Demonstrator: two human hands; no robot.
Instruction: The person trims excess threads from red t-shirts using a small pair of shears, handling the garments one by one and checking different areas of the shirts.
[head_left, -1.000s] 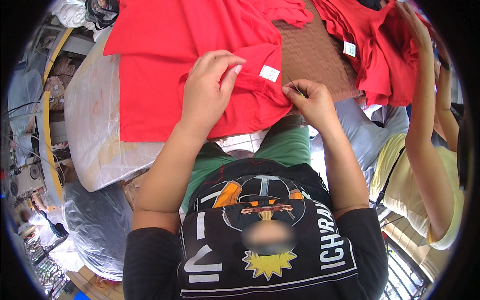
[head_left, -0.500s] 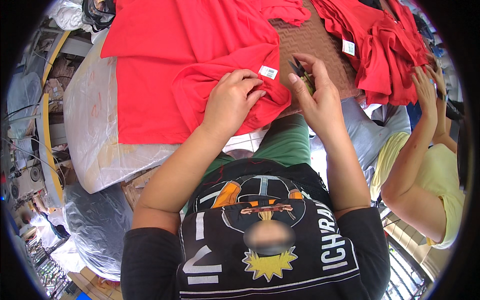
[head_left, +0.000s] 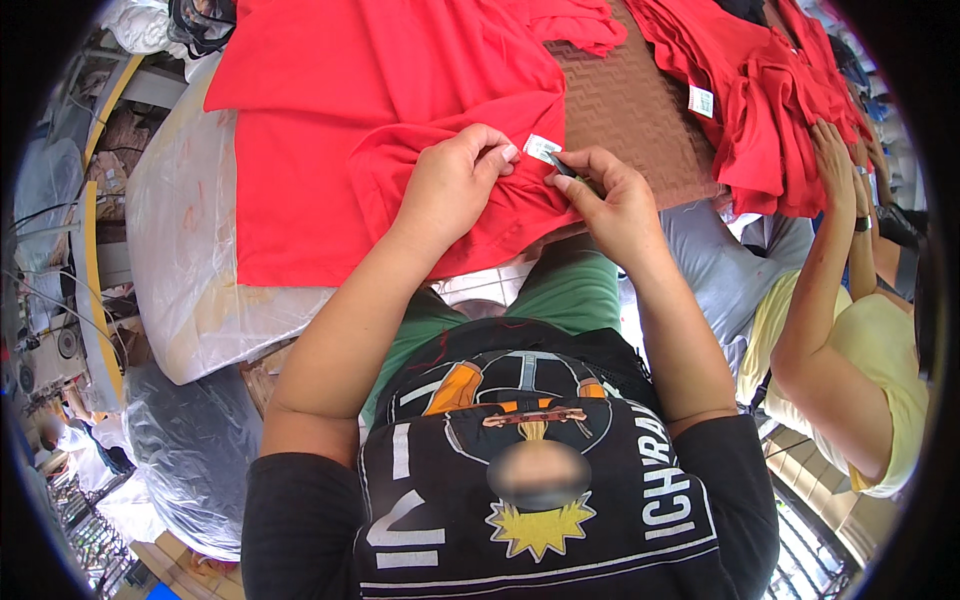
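Note:
A red garment point(head_left: 310, 200) is spread in front of me, its near right corner folded in loose creases. At that corner a white care label point(head_left: 541, 147) lies on the cloth. My left hand point(head_left: 450, 185) pinches the red fabric just left of the label, thumb against fingers. In my right hand point(head_left: 618, 205) is a pair of thread snips point(head_left: 562, 167), gripped between thumb and fingers. The dark blade tips point left and reach the label's lower right edge. Whether the blades are cutting a thread is too small to tell.
Beneath the garment is a brown patterned surface point(head_left: 640, 120). More red garments point(head_left: 770, 110) are heaped at the right, where a co-worker's hand point(head_left: 832, 165) rests on them. A bulky plastic-wrapped bundle point(head_left: 180, 230) stands at left, with a dark plastic-covered one point(head_left: 190, 440) below.
My right hand has moved left and closed in, bringing the snips from beside the garment onto the label's edge. My left hand has shifted slightly up, its fingers now pinched together.

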